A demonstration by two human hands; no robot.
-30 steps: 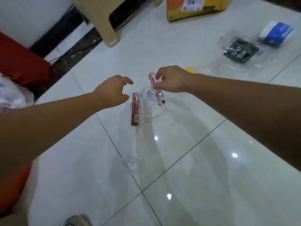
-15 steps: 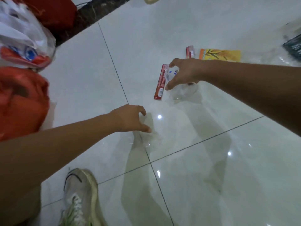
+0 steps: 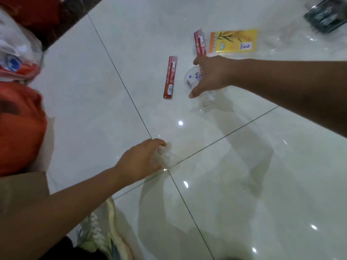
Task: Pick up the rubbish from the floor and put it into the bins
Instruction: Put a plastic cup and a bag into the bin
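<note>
Hands are both closing: your left hand [image 3: 142, 162] is pinching limp clear film [image 3: 167, 153], your right hand [image 3: 210, 76] gripping a clear plastic cup [image 3: 191, 77]. Both look light and crushable; take the cup's rim.

"What was the floor [image 3: 93, 113] like where you stood?"

"Big, glossy white tiles, with thin dark joints [image 3: 120, 79] crossing near the middle. It was polished enough to throw back small bright spots of light [image 3: 180, 122] and soft grey shadows."

"And the edges of the room?"

"Along the upper left ran a dark, speckled strip [image 3: 75, 17], like stone, where the white tiles stopped. Past that strip sat something red [image 3: 35, 12], too blurred for me to tell what it was."

"Was it bright?"

"Rather dim and bluish overall, the glare coming only from those reflected points."
</note>
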